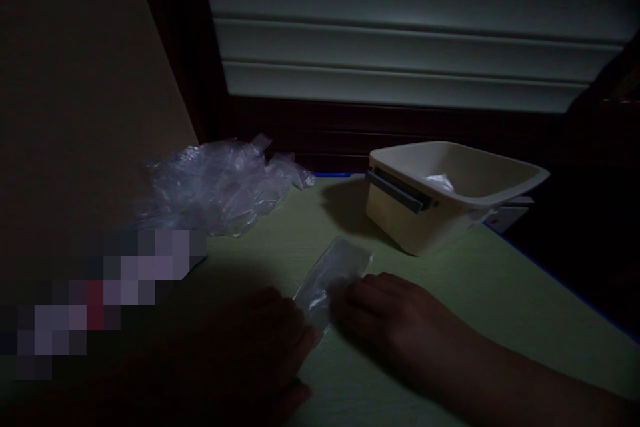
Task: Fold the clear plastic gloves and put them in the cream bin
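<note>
took clock positions from the clear plastic bag (343, 263); found it lying on the pale green table (500, 280), between both hands and touched by both; read left hand (267, 330) at 8 o'clock, in deep shadow, with bent fingers and with thumb at the bag's near end; could not tell whether pinching the film or only resting against it; read right hand (393, 312) at 4 o'clock, with fingers curled close together at the bag's edge and tips obscured; could not tell pinch from press there either;

risks, as judged: suspected slipping or creasing of the film, from its thinness and smoothness; suspected tearing, from uneven pulling at the two sides; rated missing an edge as likely, from the poor light; thought a slide of the loose plastic pile (215, 187) at 10 o'clock possible, from a stray knock;

counts: tallied two hands, one separate bag and one pile, too tangled for counting singly; tallied one cream container (387, 220) at 2 o'clock, with one dark handle (395, 192) showing and one crumpled white piece (440, 181) visible inside; tallied one slatted panel (400, 40) at 12 o'clock, beyond the table.
</note>
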The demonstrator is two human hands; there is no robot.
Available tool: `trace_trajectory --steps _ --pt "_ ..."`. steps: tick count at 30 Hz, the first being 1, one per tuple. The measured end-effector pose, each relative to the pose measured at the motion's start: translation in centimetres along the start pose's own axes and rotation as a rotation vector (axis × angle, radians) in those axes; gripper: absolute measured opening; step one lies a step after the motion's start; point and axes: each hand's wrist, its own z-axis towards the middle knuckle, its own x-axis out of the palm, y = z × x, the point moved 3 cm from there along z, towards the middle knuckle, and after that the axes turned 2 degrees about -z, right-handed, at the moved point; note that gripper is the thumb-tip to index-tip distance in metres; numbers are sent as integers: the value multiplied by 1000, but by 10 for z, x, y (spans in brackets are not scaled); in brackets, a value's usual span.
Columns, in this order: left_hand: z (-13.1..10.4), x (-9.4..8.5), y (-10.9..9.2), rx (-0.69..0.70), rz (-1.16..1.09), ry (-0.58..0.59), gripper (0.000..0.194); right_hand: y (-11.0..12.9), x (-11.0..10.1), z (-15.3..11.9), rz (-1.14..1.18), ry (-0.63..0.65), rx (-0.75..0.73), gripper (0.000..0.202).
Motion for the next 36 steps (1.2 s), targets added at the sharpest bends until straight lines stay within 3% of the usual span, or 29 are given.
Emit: trace_trajectory --steps 3,6,11,20,26,32,36 --pt "-2 -1 1 30 -5 -65 44 -6 -1 0 62 23 3 9" --pt "-5 0 10 27 -10 -158 30 -14 -1 0 148 14 1 15" --pt "-8 5 22 1 -155 -103 24 -18 -5 0 179 -19 -17 17" --pt "-5 5 19 -8 -181 -90 20 -15 -7 -1 166 -21 -104 20" --pt "-6 10 20 -43 -238 -104 13 -15 2 2 188 -10 -24 14" --pt "-4 16 24 -121 -246 -129 15 -19 -3 4 488 4 170 16" --pt "-6 19 27 -160 -223 -108 22 -16 -6 3 512 45 143 19"
